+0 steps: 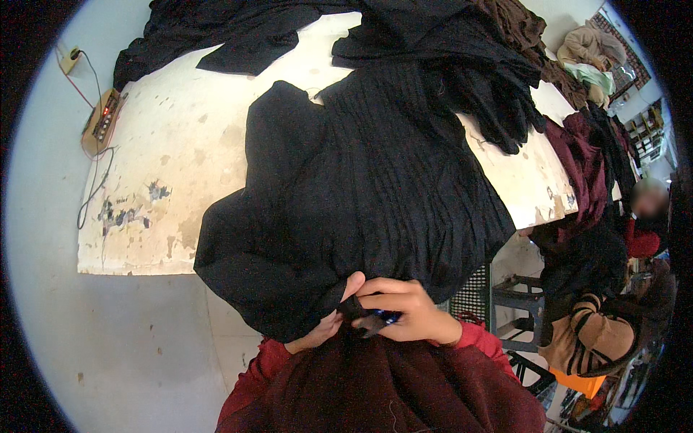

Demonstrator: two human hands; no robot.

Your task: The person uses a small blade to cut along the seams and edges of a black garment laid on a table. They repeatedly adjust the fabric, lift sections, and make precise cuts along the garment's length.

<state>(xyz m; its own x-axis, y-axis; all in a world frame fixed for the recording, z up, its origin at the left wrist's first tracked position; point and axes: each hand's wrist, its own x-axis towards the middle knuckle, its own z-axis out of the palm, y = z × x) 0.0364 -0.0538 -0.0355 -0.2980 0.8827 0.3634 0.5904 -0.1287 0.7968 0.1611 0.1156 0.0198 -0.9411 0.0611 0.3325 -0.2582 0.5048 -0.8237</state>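
Note:
A large black garment with crinkled, pleated cloth drapes from the table over its near edge, down to my hands. My left hand pinches the lower edge of this cloth, and folds hide part of its fingers. Close beside it, my right hand is curled around a small dark tool with a bright blue part. The tool's kind is hard to make out; its dark end points toward the gathered cloth at my left hand.
The worn white table carries more black garments at its far side. A power strip with cords sits at the left edge. Maroon cloth hangs at the right, near dark stools, a striped brown bundle and another person.

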